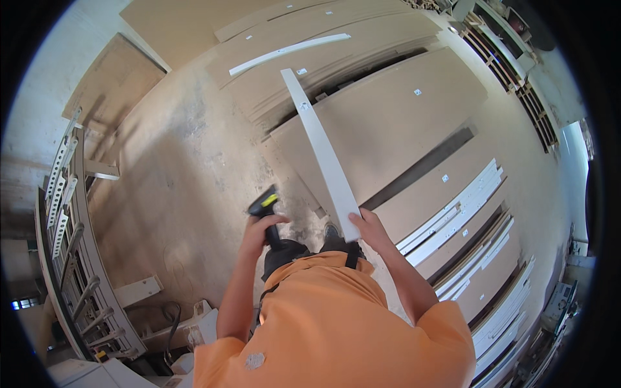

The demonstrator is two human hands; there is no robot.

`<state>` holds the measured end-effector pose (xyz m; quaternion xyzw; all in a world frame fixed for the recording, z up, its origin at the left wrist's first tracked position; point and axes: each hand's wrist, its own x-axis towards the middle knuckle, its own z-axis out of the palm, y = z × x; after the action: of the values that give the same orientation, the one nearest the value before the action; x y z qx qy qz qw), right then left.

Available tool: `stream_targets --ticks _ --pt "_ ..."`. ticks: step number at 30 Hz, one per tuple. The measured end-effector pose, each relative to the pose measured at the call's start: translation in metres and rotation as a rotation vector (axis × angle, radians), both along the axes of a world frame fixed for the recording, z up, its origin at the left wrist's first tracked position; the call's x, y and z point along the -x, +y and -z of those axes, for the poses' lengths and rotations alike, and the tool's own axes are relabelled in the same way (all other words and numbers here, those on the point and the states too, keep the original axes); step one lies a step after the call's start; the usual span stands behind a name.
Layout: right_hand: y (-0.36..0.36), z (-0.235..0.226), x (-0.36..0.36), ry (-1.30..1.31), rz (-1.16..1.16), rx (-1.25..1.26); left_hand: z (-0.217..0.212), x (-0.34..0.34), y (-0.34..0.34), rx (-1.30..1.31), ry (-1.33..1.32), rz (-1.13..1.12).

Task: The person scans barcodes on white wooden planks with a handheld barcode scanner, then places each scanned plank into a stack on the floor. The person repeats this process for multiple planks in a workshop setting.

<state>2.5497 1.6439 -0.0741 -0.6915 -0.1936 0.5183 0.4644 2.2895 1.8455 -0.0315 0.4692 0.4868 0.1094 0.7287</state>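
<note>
My left hand (pixel 264 227) is wrapped round the grip of a black handheld barcode scanner (pixel 264 202) with a yellow patch on top. My right hand (pixel 371 230) grips the near end of a long, narrow white board (pixel 323 152). The board slants away to the far left, over the edge of a stack of brown panels (pixel 388 110). A small round label sits on its upper face near the far end. The scanner is held apart from the board, to its left.
Another white strip (pixel 291 52) lies on the far panels. Several white strips (pixel 453 210) rest on panel stacks to the right. At the left stands a rack (pixel 71 226) with metal arms. A brown sheet (pixel 116 81) leans against the wall, and pallets (pixel 537 116) stand far right.
</note>
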Motion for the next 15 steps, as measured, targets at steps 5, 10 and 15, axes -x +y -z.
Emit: stream_targets --ticks 5,10,15 --pt "0.178 0.049 -0.007 0.059 0.155 -0.091 0.031 0.102 0.085 0.056 -0.008 -0.429" --pt "0.391 0.1 0.02 -0.019 0.328 -0.107 0.075 0.188 0.176 0.114 0.0 -0.606" --pt "0.574 0.134 0.06 -0.039 0.457 0.043 0.092 0.236 0.292 0.161 -0.06 -0.666"
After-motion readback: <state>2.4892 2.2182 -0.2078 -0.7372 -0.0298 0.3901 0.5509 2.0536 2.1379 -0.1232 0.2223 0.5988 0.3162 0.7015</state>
